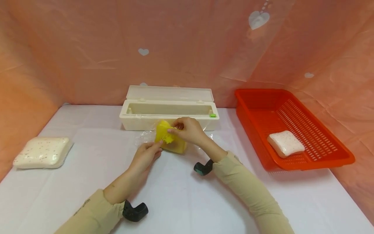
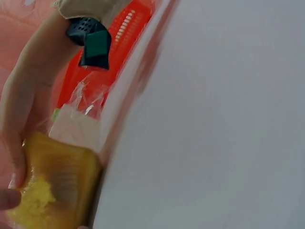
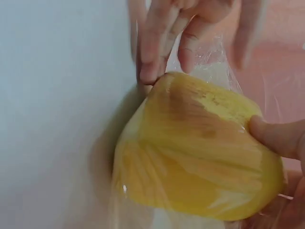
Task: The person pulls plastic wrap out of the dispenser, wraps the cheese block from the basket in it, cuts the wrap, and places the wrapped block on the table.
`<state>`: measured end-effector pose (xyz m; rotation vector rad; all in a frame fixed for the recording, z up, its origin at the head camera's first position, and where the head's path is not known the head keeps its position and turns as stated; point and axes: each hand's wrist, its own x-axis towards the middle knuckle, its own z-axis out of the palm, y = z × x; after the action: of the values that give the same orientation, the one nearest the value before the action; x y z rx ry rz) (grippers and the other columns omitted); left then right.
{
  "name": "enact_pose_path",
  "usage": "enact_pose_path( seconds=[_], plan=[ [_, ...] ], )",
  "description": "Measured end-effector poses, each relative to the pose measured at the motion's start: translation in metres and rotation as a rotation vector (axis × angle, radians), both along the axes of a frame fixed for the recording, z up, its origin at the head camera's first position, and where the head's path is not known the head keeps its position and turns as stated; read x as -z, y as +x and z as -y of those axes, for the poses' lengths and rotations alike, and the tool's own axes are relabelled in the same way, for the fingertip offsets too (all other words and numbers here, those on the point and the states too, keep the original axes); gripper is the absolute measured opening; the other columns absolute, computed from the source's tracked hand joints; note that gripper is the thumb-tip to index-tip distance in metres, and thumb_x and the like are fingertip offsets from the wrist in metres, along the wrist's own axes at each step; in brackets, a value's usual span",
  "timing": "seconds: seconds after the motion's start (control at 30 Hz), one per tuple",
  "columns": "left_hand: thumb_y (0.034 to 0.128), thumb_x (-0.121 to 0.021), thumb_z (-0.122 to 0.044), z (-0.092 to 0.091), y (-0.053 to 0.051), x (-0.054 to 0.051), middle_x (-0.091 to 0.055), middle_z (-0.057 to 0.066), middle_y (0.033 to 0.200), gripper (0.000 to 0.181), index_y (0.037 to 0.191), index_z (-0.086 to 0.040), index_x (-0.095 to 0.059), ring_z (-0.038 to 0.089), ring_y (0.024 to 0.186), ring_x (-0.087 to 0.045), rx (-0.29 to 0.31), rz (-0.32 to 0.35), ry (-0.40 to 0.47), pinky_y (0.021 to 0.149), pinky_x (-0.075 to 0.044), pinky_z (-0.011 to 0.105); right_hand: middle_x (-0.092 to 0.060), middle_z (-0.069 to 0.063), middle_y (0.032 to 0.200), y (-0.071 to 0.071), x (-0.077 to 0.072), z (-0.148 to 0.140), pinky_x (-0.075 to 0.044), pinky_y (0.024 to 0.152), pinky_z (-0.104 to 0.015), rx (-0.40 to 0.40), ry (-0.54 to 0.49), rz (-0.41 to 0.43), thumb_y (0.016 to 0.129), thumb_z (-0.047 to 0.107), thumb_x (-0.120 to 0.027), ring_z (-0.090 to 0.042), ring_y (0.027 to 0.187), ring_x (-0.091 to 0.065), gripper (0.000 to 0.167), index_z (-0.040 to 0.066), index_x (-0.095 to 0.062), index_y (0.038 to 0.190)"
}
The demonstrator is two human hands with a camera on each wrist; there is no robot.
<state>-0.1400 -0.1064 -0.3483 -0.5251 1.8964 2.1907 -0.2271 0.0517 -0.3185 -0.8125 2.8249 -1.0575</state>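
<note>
A yellow block (image 1: 178,145) with rounded edges, a bright rough patch on its face and clear cling film around it, is tilted up between both hands. On its left side, the left hand (image 1: 146,156) holds the lower edge, thumb in front. The right hand (image 1: 190,130) pinches at the upper right edge; its thumb (image 3: 276,136) presses on the film-covered surface in the right wrist view. Loose film shows at either side of the block. Just behind stands a cream cling film box (image 1: 169,125), its lid (image 1: 170,93) raised. The undersides of several fingers are hidden.
A red slotted basket (image 1: 252,138) stands at the right with a white speckled block (image 1: 285,143) in it. At the far left lies a film-wrapped white speckled block (image 1: 42,152). A green slider (image 1: 212,115) sits on the box rim. Each wrist bears a black camera.
</note>
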Motion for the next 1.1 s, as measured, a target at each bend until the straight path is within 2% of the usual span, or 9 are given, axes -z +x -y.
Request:
enact_pose_path(
  seconds=[0.17,0.27,0.43,0.57,0.67,0.73,0.87,1.1],
  plan=[
    [0.0933,-0.059,-0.012,0.002,0.005,0.004,-0.041,0.011,0.110,0.044,0.121,0.006,-0.031,0.009,0.088,-0.053,-0.151,0.016,-0.001,0.084,-0.048,0.016,-0.068,-0.004,0.081,0.007,0.004,-0.001,-0.047,0.065,-0.020,-0.033,-0.043,0.140,0.087,0.026,-0.069,-0.013,0.072,-0.057,0.024,0.003,-0.072,0.093],
    [0.0913,-0.062,-0.013,0.007,0.006,0.005,-0.046,0.008,0.101,0.051,0.124,0.005,-0.028,0.005,0.074,-0.053,-0.187,0.012,-0.050,0.069,-0.048,0.012,-0.069,-0.005,0.083,0.009,0.011,-0.005,-0.047,0.066,-0.020,-0.008,-0.051,0.247,0.087,0.030,-0.069,-0.013,0.075,-0.058,0.027,0.004,-0.073,0.093],
    [0.0901,-0.065,-0.017,0.014,0.006,0.003,-0.055,0.001,0.084,0.066,0.133,0.008,-0.023,0.002,0.058,-0.051,-0.140,0.004,-0.089,0.059,-0.047,0.013,-0.067,0.000,0.079,0.012,0.022,-0.016,-0.045,0.063,-0.021,0.020,-0.030,0.343,0.085,0.037,-0.069,-0.012,0.075,-0.056,0.030,0.008,-0.073,0.091],
    [0.0902,-0.066,-0.020,0.016,0.005,0.003,-0.059,0.009,0.096,0.070,0.137,0.012,-0.026,0.002,0.058,-0.052,-0.083,0.007,-0.121,0.058,-0.048,0.013,-0.067,0.001,0.078,0.017,0.029,-0.022,-0.048,0.062,-0.021,0.016,-0.015,0.423,0.086,0.041,-0.068,-0.012,0.071,-0.058,0.034,0.007,-0.071,0.092],
    [0.0908,-0.066,-0.023,0.016,0.003,0.004,-0.058,0.017,0.111,0.068,0.137,0.012,-0.032,0.003,0.063,-0.054,-0.037,0.013,-0.158,0.059,-0.048,0.013,-0.066,-0.002,0.080,0.021,0.032,-0.024,-0.051,0.061,-0.022,0.048,-0.059,0.517,0.086,0.041,-0.069,-0.013,0.067,-0.058,0.036,0.006,-0.066,0.095],
    [0.0914,-0.065,-0.024,0.017,0.001,0.005,-0.056,0.019,0.115,0.066,0.137,0.012,-0.035,0.004,0.067,-0.054,-0.002,0.017,-0.183,0.061,-0.048,0.013,-0.064,-0.004,0.083,0.025,0.032,-0.026,-0.053,0.061,-0.024,0.066,-0.092,0.571,0.086,0.040,-0.070,-0.014,0.066,-0.059,0.038,0.005,-0.062,0.098],
    [0.0929,-0.063,-0.027,0.017,-0.003,0.006,-0.057,0.017,0.112,0.062,0.136,0.012,-0.040,0.006,0.072,-0.054,0.056,0.025,-0.211,0.063,-0.048,0.014,-0.061,-0.007,0.087,0.029,0.032,-0.027,-0.055,0.058,-0.027,0.086,-0.150,0.651,0.089,0.037,-0.067,-0.016,0.062,-0.060,0.039,0.004,-0.054,0.103],
    [0.0940,-0.061,-0.031,0.014,-0.013,0.005,-0.056,0.010,0.104,0.057,0.134,0.006,-0.047,0.008,0.073,-0.050,0.103,0.040,-0.279,0.062,-0.045,0.015,-0.062,-0.010,0.090,0.034,0.033,-0.030,-0.056,0.053,-0.029,0.097,-0.214,0.724,0.093,0.033,-0.062,-0.015,0.054,-0.061,0.035,0.003,-0.049,0.106]
  ],
)
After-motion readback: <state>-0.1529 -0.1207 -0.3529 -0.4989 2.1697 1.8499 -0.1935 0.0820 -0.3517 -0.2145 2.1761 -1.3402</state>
